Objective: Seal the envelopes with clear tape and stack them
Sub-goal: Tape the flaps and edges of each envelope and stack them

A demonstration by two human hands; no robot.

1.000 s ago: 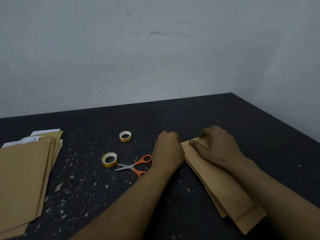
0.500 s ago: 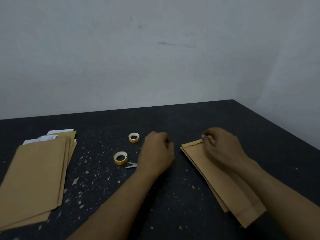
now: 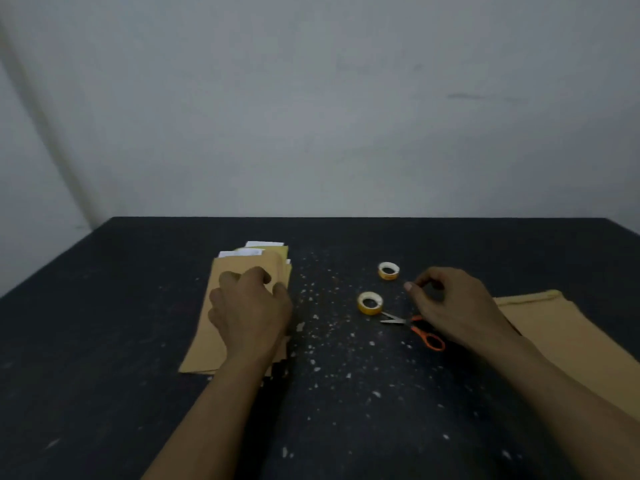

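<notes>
The dark table (image 3: 104, 341) stands against a pale wall (image 3: 311, 98), and its surface is flecked with white specks. Envelope stack 1 (image 3: 204, 351) lies on the left part of the table, with its long side running away from the person. White sheets (image 3: 265, 244) project from its far end. The left hand (image 3: 249, 310) lies on top of envelope stack 1 with its fingers bent and its thumb near the stack's right edge. It cannot be determined whether this hand grips the top envelope or only rests on it. Envelope stack 2 (image 3: 561, 327) lies at the right side of the table, partly covered by the right forearm. 2 rolls of tape lie between the stacks. The far tape roll (image 3: 388, 270) and the near tape roll (image 3: 370, 303) both lie flat and apart from each other. The scissors (image 3: 417, 330), with orange handles, lie just beside the near tape roll, their blades pointing toward it. The right hand (image 3: 453, 306) is above the scissors handles, with its fingers curled and the forefinger and thumb tips drawn close together near the far tape roll. Nothing is discernible between these tips, and whether they pinch a piece of clear tape cannot be determined. Neither hand touches a tape roll.
</notes>
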